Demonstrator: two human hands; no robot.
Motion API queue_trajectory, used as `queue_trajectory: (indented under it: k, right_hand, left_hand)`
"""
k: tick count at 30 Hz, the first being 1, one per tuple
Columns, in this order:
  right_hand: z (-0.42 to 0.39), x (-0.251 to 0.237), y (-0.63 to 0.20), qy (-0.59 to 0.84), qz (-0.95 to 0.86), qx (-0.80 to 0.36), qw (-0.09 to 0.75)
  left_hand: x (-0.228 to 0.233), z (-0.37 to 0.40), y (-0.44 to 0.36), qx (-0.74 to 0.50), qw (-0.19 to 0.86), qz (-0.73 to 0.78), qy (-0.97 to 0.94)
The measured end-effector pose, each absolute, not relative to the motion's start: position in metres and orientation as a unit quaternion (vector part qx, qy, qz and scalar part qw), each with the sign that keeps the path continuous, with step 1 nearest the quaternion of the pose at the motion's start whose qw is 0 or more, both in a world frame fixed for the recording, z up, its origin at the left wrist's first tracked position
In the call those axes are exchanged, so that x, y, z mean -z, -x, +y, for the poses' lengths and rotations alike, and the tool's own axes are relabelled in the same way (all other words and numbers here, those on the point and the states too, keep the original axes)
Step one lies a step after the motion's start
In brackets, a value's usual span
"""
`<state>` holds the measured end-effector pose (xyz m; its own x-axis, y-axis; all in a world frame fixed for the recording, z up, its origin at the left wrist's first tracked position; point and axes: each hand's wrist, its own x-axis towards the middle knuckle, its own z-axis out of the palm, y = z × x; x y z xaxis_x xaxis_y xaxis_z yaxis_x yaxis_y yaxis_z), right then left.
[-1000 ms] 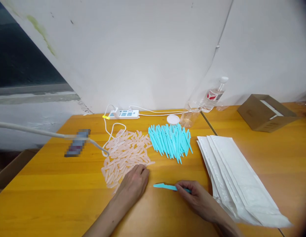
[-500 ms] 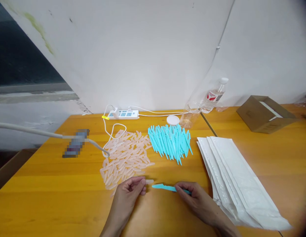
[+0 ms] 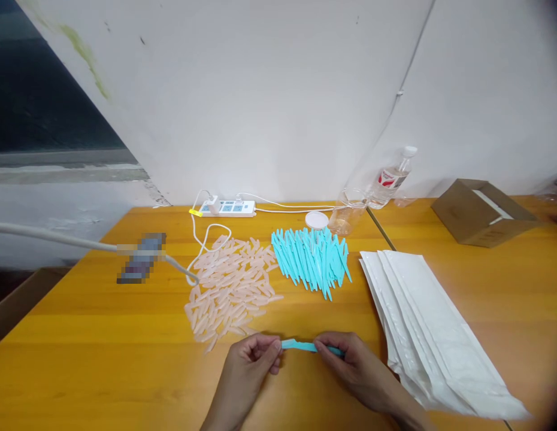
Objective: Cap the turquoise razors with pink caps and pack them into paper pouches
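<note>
Teal stick (image 3: 305, 346) — pinched by right hand (image 3: 350, 365) | left hand (image 3: 251, 365) fingers curled at its tip — touching

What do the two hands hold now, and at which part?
The right hand pinches a turquoise plastic piece at its right end. The left hand meets its left tip; whether it holds a pale cap there cannot be told.

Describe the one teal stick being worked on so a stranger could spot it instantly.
On the yellow table, look at its near edge, below the teal pile. The teal stick lies level between the left hand and right hand, alone and apart from the pile.
</note>
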<state>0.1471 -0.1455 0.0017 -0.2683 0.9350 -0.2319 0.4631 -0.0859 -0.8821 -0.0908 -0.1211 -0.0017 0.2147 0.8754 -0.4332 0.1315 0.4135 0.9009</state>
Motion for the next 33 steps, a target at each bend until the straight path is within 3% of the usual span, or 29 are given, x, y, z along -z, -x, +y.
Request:
queue_trajectory:
  k: [4,8,14,20,33]
  right_hand:
    - [-0.15,-0.003,-0.149,0.57,-0.71,-0.358,0.208]
    - [-0.138,-0.001,-0.153,0.636,-0.696,-0.247,0.224]
    - [-0.069,-0.004,-0.154,0.758,-0.613,-0.095,0.201]
    - [-0.032,-0.002,-0.161,0.817,-0.549,-0.111,0.141]
    - [-0.035,-0.007,-0.166,0.826,-0.527,-0.118,0.161]
  left_hand:
    - [0.004,-0.13,0.096,-0.217,0.547,0.578,-0.565]
    - [0.006,-0.139,0.094,-0.217,0.432,0.585,-0.652]
    - [0.003,-0.134,0.094,-0.166,0.407,0.558,-0.704]
    - [-0.006,-0.123,0.104,-0.169,0.406,0.574,-0.691]
    - [-0.02,-0.075,0.111,-0.208,0.328,0.563,-0.729]
